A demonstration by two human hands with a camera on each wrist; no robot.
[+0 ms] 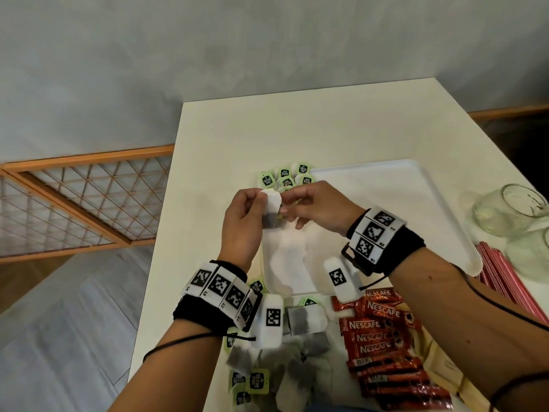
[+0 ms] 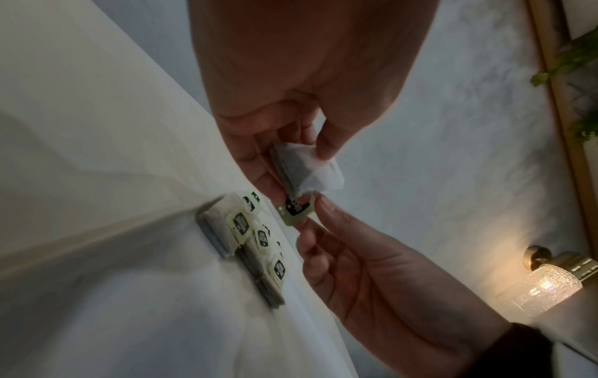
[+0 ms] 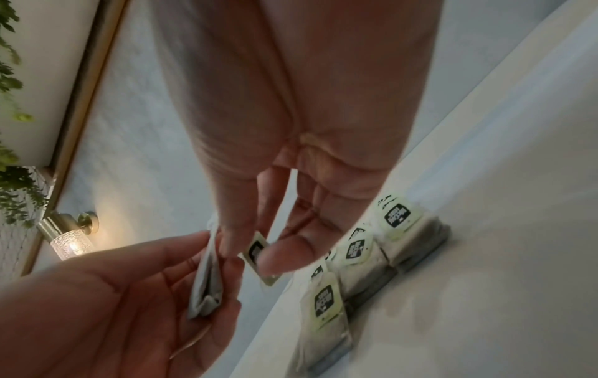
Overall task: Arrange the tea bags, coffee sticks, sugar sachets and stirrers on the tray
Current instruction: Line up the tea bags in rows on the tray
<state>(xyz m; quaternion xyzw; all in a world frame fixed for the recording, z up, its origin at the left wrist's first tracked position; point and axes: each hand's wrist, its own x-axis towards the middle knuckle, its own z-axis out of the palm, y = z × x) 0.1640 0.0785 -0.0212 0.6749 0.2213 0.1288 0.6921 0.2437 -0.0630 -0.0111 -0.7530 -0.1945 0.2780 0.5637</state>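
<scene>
Above the white tray's left part, my left hand pinches a folded tea bag. My right hand pinches its green tag between thumb and fingertip. The right wrist view shows the tag beside the bag. A row of several tea bags with green tags lies at the tray's far left corner. Loose tea bags lie near the table's front edge. Red coffee sticks are piled to their right, with cream sugar sachets beside them. Pink stirrers lie right of the tray.
Empty glass jars stand at the table's right edge, beyond the stirrers. The white table stretches back bare behind the tray. A wooden lattice frame lies to the left, below the table.
</scene>
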